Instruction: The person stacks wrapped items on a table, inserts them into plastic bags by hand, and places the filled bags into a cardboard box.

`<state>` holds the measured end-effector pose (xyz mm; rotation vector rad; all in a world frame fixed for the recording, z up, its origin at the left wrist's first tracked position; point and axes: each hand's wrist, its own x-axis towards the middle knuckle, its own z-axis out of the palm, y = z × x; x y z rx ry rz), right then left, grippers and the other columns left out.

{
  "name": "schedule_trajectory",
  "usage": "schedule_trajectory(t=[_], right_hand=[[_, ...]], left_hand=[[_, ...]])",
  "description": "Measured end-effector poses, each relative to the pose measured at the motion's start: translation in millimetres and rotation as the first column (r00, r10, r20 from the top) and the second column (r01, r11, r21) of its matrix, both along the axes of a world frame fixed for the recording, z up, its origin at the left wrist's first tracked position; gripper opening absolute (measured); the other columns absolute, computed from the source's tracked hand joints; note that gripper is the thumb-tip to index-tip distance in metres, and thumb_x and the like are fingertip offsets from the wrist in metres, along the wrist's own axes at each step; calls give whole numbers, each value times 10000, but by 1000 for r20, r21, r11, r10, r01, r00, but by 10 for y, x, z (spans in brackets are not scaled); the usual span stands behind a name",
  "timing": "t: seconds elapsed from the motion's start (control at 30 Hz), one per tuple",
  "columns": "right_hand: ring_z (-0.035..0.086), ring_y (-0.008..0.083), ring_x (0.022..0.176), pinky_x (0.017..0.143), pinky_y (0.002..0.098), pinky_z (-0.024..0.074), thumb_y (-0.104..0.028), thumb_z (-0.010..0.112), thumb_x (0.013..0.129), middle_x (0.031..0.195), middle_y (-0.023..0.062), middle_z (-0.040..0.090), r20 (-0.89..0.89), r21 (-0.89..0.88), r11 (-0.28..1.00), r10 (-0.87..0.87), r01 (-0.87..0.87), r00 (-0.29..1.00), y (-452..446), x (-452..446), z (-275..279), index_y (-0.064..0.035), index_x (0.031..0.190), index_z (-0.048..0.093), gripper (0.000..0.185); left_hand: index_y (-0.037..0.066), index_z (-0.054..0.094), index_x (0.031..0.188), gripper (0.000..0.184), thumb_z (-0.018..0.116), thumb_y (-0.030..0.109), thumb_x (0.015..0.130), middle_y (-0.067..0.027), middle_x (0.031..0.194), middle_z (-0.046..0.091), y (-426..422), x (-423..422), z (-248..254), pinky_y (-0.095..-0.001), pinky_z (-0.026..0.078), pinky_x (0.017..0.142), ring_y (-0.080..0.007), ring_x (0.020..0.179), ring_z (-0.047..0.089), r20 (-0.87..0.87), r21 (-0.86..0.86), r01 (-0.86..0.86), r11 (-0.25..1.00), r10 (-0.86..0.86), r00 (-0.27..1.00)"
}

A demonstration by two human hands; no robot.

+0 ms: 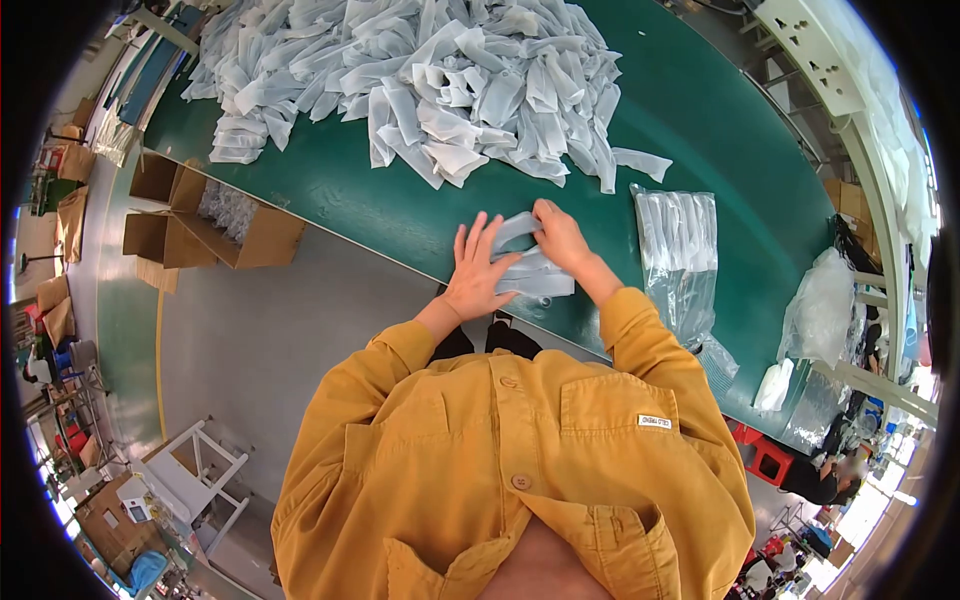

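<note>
My left hand [474, 275] lies palm down with fingers spread on the left side of a small stack of frosted plastic strips [540, 278] at the table's near edge. My right hand [563, 240] has its fingers closed on the far end of one frosted plastic strip [515, 229], which arches up above the others. The fingertips hide part of that strip. Beyond both hands spreads a large heap of similar whitish strips [450, 85]. To the right of my right hand lies a clear bag [680, 250] holding several strips side by side.
Everything lies on a green table [330, 185]. An open cardboard box [255, 235] with clear plastic pieces stands left, beyond the edge. Crumpled clear bags [820, 305] and a power strip [812, 55] are at the right. A person [825, 480] sits farther off, lower right.
</note>
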<state>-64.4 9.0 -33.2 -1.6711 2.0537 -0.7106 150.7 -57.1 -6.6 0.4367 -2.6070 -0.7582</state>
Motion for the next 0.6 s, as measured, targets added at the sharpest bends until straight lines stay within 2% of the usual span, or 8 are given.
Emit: schedule_trajectory(t=[0.1,0.2,0.3,0.4,0.43,0.53,0.6], right_hand=[[595,439,879,719,511,492,37,612,744,986,191,545,-57,-55,998,-28,25,998,235,50,-27,-49,980,461,293],[598,414,918,748,478,509,7,618,755,1036,184,544,-70,31,999,-24,26,997,408,33,-22,-51,1038,493,314],[554,394,1098,887,461,489,-116,690,772,1208,187,524,-9,-75,994,-78,77,997,604,45,146,-59,1221,508,488],[431,401,1271,1040,480,390,-266,761,758,1406,163,430,-234,-197,979,1,-49,972,650,200,568,-104,1415,427,755],[368,410,1326,1065,519,343,-442,782,728,1479,167,355,-221,-108,988,89,-115,971,665,207,473,-102,1452,400,887],[402,411,1278,1039,507,369,-481,789,706,1459,176,357,-257,61,992,119,-107,959,740,295,253,-91,1450,400,925],[436,421,1189,998,498,394,-484,802,688,1386,185,386,-243,10,999,54,-53,968,797,322,100,-84,1436,409,935]], left_hand=[[139,585,1245,678,838,273,630,-216,1449,322,-57,-90,-208,-580,204,1141,-419,1352,280,13,40,74,997,-74,997],[139,547,1296,715,826,263,650,-216,1446,324,-61,-106,-310,-566,226,1141,-422,1347,290,67,48,238,970,-241,968],[99,464,1361,817,831,249,646,-219,1438,331,-23,-104,-329,-557,246,1138,-423,1340,303,93,-6,242,970,-240,966],[33,388,1394,912,844,203,624,-216,1424,344,-21,-130,-336,-532,276,1131,-420,1327,320,55,25,243,970,-244,968],[19,371,1399,928,845,184,619,-215,1420,348,-23,-142,-348,-518,286,1129,-420,1326,321,20,57,239,969,-240,970],[-11,337,1407,955,843,137,611,-212,1399,361,-42,-186,-359,-484,314,1119,-419,1314,331,-48,124,235,964,-231,972],[-17,339,1404,944,837,117,613,-209,1376,371,-57,-220,-347,-469,331,1109,-420,1296,344,-47,132,222,966,-217,975]])
